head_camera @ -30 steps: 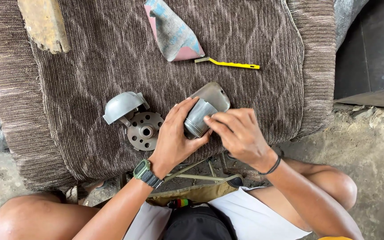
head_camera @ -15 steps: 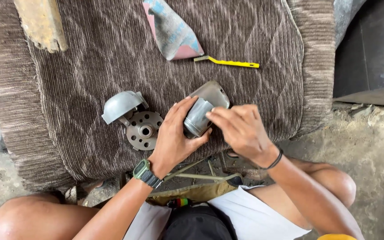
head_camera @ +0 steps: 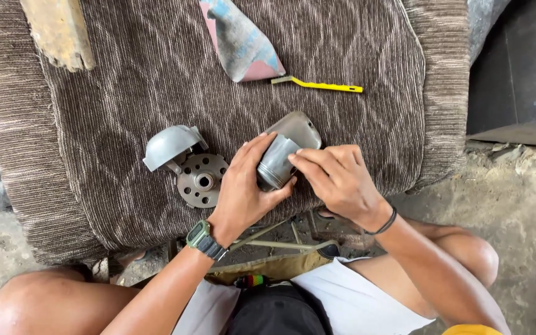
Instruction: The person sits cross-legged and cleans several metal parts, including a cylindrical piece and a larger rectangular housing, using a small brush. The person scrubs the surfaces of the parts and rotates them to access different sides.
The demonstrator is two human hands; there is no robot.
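My left hand [head_camera: 240,186] and my right hand [head_camera: 336,180] both grip a grey metal cylinder [head_camera: 275,162] over a brown ribbed cushion [head_camera: 156,80]. The cylinder joins a rounded grey metal housing [head_camera: 296,128] that rests on the cushion behind it. The left fingers wrap the cylinder from the left. The right fingertips press on its right side. Left of my left hand lies a round metal disc with several holes [head_camera: 201,180], touching a grey domed metal cover [head_camera: 169,144].
A yellow-handled tool [head_camera: 321,85] and a dirty pink and blue cloth [head_camera: 240,40] lie at the cushion's far side. A worn wooden piece [head_camera: 60,31] sits at the far left. Metal rods [head_camera: 280,239] lie on the ground between my knees. Concrete floor surrounds the cushion.
Both hands stay on the cylinder with only slight finger shifts. Nothing else has moved.
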